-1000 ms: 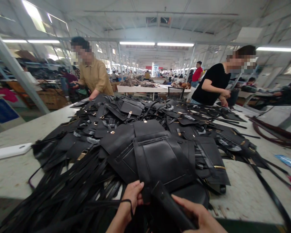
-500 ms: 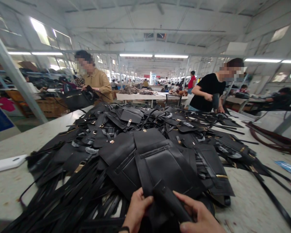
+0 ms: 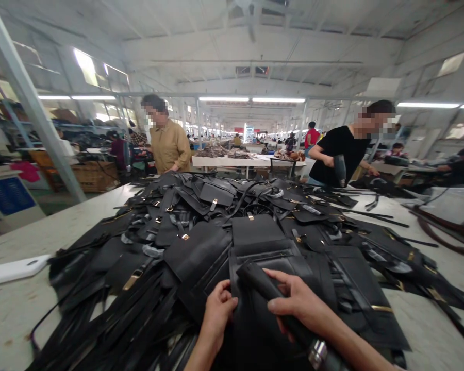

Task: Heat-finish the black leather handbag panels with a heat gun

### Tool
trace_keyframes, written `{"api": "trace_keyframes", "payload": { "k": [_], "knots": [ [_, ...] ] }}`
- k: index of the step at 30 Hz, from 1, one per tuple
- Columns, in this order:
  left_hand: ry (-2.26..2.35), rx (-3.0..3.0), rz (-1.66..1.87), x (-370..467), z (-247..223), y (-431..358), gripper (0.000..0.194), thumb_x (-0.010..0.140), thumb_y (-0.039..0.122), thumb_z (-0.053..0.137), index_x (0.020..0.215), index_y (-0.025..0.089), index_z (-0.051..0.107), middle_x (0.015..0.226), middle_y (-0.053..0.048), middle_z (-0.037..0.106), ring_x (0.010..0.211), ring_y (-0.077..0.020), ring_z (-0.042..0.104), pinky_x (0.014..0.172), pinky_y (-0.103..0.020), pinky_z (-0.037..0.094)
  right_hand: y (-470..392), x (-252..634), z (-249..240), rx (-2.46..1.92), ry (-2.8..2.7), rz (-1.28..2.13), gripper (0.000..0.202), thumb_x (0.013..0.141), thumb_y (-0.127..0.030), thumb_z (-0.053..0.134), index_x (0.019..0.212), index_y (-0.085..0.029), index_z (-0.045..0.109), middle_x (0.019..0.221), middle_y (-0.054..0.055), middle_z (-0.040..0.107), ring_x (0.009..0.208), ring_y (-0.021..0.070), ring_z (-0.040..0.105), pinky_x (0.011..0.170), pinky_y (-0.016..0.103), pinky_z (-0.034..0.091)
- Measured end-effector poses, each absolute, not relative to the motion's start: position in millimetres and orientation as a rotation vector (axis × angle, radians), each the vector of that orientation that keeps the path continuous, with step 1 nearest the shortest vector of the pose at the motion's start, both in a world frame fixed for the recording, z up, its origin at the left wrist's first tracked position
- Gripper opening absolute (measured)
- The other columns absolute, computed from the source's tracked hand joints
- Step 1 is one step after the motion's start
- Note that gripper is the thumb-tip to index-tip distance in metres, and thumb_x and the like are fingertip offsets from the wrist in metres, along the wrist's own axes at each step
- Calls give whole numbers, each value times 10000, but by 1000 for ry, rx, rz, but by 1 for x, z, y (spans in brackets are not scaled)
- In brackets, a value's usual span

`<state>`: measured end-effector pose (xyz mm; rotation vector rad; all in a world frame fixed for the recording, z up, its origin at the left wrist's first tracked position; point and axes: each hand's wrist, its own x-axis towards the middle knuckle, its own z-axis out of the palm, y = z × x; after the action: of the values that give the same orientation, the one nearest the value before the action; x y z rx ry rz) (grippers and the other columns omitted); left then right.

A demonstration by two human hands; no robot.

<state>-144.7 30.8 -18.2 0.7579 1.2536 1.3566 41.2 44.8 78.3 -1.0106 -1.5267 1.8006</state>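
In the head view, my right hand (image 3: 294, 299) is closed around a black heat gun (image 3: 257, 278), held slantwise over the pile. Its silver metal part (image 3: 317, 353) shows at the lower right. My left hand (image 3: 220, 304) pinches the left edge of a black leather bag piece (image 3: 261, 237), which has a flap and a small gold clasp at its top. Beneath and beside it lies another black bag piece (image 3: 201, 247) with a gold clasp. The lower end of the piece I hold is partly hidden by my right hand and the heat gun.
A heap of black bag parts, straps (image 3: 127, 319) and gold buckles covers much of the pale table (image 3: 15, 304). A white phone-like object (image 3: 15, 269) lies at left. Across the table stand a person in tan (image 3: 170, 144) and a person in black (image 3: 340, 159) holding a heat gun.
My right hand and the heat gun have come up, bringing the metal part into view. The view has shifted slightly. The person in tan no longer holds up a black bag.
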Motion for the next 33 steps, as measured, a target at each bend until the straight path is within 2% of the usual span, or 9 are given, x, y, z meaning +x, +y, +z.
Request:
{"api": "trace_keyframes", "payload": {
  "k": [3, 6, 10, 14, 17, 23, 30, 33],
  "knots": [
    [1012, 726, 1151, -129, -27, 15, 452, 509, 165, 692, 947, 148, 583, 647, -33, 640, 486, -166, 582, 432, -241, 434, 44, 48, 76, -1033, -1515, 1781, 689, 654, -153, 588, 1283, -209, 313, 585, -54, 560, 369, 99, 525, 315, 184, 431],
    [996, 660, 1376, -125, -20, 19, 399, 589, 180, 665, 981, 154, 590, 876, -96, 671, 765, -219, 627, 657, -289, 485, 36, 58, 78, -1097, -1513, 1799, 713, 643, -155, 604, 1288, -220, 307, 651, -41, 569, 383, 101, 534, 322, 192, 435],
    [941, 668, 1495, -132, -13, 39, 396, 611, 168, 662, 1000, 123, 603, 993, -108, 656, 940, -250, 585, 808, -322, 453, 31, 60, 76, -1117, -1523, 1825, 713, 639, -154, 607, 1287, -231, 320, 653, -46, 560, 378, 95, 524, 319, 192, 433],
    [794, 525, 1608, -131, -28, 38, 499, 648, 167, 646, 1134, 194, 534, 1127, -74, 601, 1028, -242, 544, 875, -341, 425, 32, 51, 72, -1090, -1576, 1837, 723, 622, -141, 620, 1281, -245, 342, 673, -42, 572, 380, 87, 522, 324, 181, 429],
    [797, 416, 1653, -129, -41, 32, 496, 635, 151, 661, 1115, 213, 554, 1125, -55, 604, 1045, -229, 534, 904, -318, 406, 34, 40, 70, -1086, -1584, 1864, 737, 602, -113, 619, 1276, -242, 353, 695, -39, 583, 382, 81, 522, 322, 173, 427],
    [841, 383, 1664, -129, -44, 33, 475, 600, 118, 686, 1056, 219, 596, 1051, -34, 644, 965, -219, 581, 848, -299, 440, 39, 17, 76, -991, -1606, 1827, 715, 601, -105, 597, 1268, -227, 370, 663, -54, 577, 357, 64, 500, 308, 162, 425],
    [885, 462, 1684, -126, -45, 34, 376, 521, 120, 716, 891, 157, 658, 848, -44, 685, 806, -212, 621, 755, -297, 466, 33, 17, 74, -1016, -1596, 1858, 715, 587, -82, 581, 1255, -239, 382, 640, -61, 571, 353, 72, 512, 298, 164, 431],
    [886, 464, 1705, -124, -41, 34, 437, 549, 125, 705, 976, 167, 621, 875, -48, 674, 824, -209, 618, 758, -299, 463, 41, 7, 74, -978, -1594, 1750, 688, 599, -102, 582, 1246, -238, 390, 664, -51, 581, 349, 66, 500, 286, 163, 420]
  ]
}}
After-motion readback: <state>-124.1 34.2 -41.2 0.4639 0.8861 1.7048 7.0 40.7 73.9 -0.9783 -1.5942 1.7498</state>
